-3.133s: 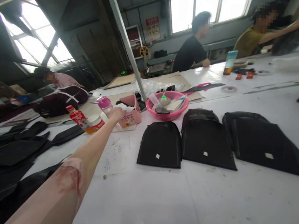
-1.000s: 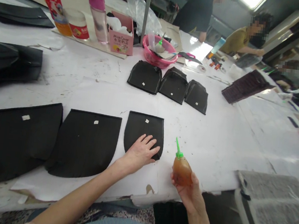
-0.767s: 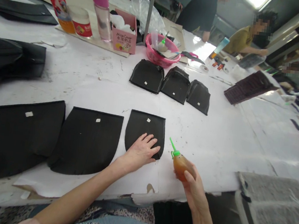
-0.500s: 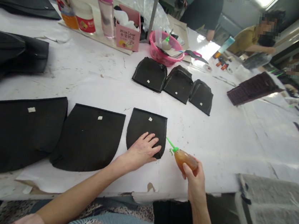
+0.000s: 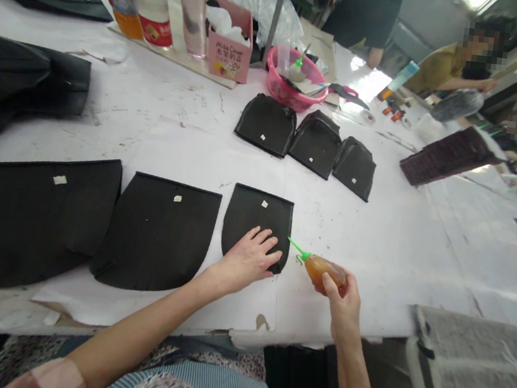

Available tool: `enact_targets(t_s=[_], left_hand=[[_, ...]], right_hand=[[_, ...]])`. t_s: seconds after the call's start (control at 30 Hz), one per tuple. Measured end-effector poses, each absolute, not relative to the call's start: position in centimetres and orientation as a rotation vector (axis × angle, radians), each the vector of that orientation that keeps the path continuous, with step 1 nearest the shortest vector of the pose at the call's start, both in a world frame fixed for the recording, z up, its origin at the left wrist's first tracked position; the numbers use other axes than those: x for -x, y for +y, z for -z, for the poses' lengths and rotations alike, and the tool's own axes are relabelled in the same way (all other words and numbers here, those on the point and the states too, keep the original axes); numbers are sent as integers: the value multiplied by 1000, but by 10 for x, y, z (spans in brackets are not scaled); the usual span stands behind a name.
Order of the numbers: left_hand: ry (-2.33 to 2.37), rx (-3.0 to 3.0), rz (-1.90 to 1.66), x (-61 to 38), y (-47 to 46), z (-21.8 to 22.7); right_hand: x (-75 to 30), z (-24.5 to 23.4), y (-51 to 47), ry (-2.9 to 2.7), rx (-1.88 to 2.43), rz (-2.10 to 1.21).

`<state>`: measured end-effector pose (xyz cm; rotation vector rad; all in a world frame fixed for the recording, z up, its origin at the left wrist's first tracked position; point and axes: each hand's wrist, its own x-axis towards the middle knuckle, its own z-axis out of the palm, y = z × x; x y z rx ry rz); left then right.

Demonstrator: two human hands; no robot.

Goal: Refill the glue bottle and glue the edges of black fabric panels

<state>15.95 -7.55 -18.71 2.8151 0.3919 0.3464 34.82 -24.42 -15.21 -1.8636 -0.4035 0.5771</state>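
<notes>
My left hand (image 5: 252,257) lies flat with fingers spread on the smallest of the near black panels (image 5: 247,208), which has one straight edge, a rounded end and a small pale sticker. In my right hand (image 5: 343,300) is a squeeze bottle (image 5: 322,271) of amber liquid with a thin green nozzle. The nozzle tip meets or almost meets the panel's right edge; I cannot tell if it touches. To the left lie a medium black panel (image 5: 160,239) and a large black panel (image 5: 40,225), each with a similar sticker.
Three smaller black pieces (image 5: 313,143) lie farther back, before a pink basket (image 5: 293,95) holding tools. A pink box (image 5: 229,60) and bottles stand at back left. A dark textured piece (image 5: 449,156) rests at right. A grey-covered seat (image 5: 476,368) is below right. Other people work beyond.
The view has shifted slightly, so the table items appear a little to the right. My left hand stays on the panel, and the bottle's nozzle remains by its right edge.
</notes>
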Motion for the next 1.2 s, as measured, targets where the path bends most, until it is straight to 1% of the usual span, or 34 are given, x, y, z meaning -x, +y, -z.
enact_targets(t_s=[0.23, 0.57, 0.73, 1.0, 1.2], left_hand=[[393, -2825, -371, -160, -76, 190], [394, -2823, -370, -160, -76, 191], [396, -2819, -385, -160, -76, 193], [403, -2817, -402, -160, -76, 194], [406, -2808, -388, -160, -76, 193]], right_hand=[[-353, 141, -242, -556, 1957, -588], [-345, 129, -239, -833, 2108, -460], [-343, 124, -240, -868, 2069, -486], [-342, 122, -239, -978, 2169, -286], [-341, 122, -246, -898, 2157, -324]])
